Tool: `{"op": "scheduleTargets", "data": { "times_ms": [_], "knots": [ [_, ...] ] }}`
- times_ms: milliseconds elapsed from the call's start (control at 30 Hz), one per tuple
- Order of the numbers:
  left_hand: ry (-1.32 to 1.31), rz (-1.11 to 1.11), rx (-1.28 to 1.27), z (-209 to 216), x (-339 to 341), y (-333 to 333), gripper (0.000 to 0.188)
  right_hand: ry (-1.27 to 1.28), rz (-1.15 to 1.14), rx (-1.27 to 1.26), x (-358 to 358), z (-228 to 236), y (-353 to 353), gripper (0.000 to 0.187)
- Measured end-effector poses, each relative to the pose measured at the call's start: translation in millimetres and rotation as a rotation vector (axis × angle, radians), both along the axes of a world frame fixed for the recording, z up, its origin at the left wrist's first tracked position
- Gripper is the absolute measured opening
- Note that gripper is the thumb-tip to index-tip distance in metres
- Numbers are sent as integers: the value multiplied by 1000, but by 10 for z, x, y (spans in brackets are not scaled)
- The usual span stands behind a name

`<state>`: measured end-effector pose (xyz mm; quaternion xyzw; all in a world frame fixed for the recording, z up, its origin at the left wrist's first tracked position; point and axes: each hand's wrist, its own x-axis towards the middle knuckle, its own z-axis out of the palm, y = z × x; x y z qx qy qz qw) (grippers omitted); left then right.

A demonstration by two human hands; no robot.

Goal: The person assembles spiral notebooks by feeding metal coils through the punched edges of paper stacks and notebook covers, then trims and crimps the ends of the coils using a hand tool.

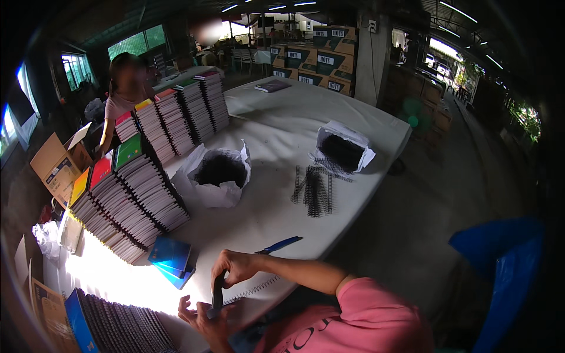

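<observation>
My right hand (233, 267) is closed on the upper end of a dark, narrow, upright object (218, 289) near the table's front edge. Its exact kind is hard to make out. My left hand (209, 320) is around the lower end of that object, fingers partly curled. From beside it a dark spiral binding coil (259, 287) stretches right along the table edge, under my right forearm. Just beyond my right hand lies a blue-handled tool (279, 245), perhaps pliers. Several blue notebooks (170, 257) are at the left of my hands.
Tall stacks of spiral notebooks (132, 194) fill the table's left, with more bound ones (118, 320) at lower left. Two white containers (220, 195) (364, 157) hold dark coils; loose coils (315, 194) lie beside one. A person (126, 88) is behind the stacks. Boxes (334, 62) stand beyond.
</observation>
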<state>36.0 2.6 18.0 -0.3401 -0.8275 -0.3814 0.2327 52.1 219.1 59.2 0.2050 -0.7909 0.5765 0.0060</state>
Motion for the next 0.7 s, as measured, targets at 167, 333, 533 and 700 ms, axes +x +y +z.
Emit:
{"op": "scheduleTargets", "data": {
  "times_ms": [167,333,533,700],
  "knots": [
    [-13,-6,34,-104,-82,-50,50,42,-230,313,-61,-9,-7,31],
    [-94,-8,175,-117,-90,-61,57,61,-119,158,-48,92,-224,29],
    [-255,-69,266,-120,-54,-17,60,163,31,102,-83,1,-231,20],
    [-136,-81,240,-248,-158,-85,65,32,127,-330,4,162,-300,21]
  ]
}}
